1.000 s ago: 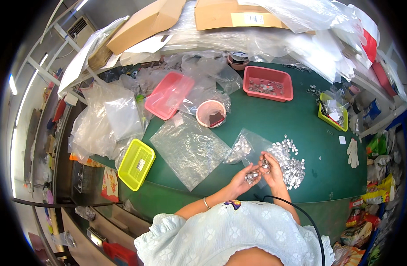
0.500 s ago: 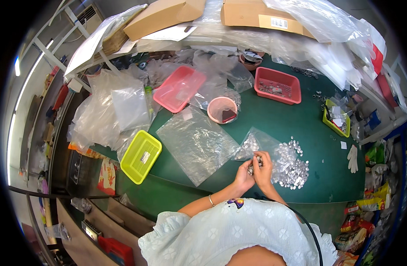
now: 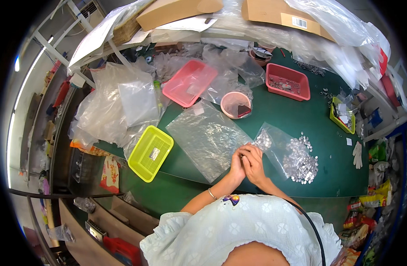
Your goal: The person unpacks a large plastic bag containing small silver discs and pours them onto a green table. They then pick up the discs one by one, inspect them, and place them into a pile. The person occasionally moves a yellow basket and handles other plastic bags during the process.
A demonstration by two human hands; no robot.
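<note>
My left hand and right hand are cupped together above the near edge of the green table, fingers curled in against each other. Their palms hide what lies inside; half a second ago small silver metal pieces showed there. Just right of the fingers lies a clear plastic bag, with a cluster of silver pieces at its left corner. A larger heap of silver pieces spreads at the bag's right side. Under and left of my hands a big flat clear plastic sheet or bag covers the table.
A yellow-green basket stands at the table's left edge. Farther back are a pink tray, a pink round tub and a red tray with small metal parts. At right lie a small green basket and a white glove.
My joined hands have moved left, away from the heap and onto the edge of the flat plastic. The fingers now close over the silver pieces seen earlier. The whole view has shifted slightly.
</note>
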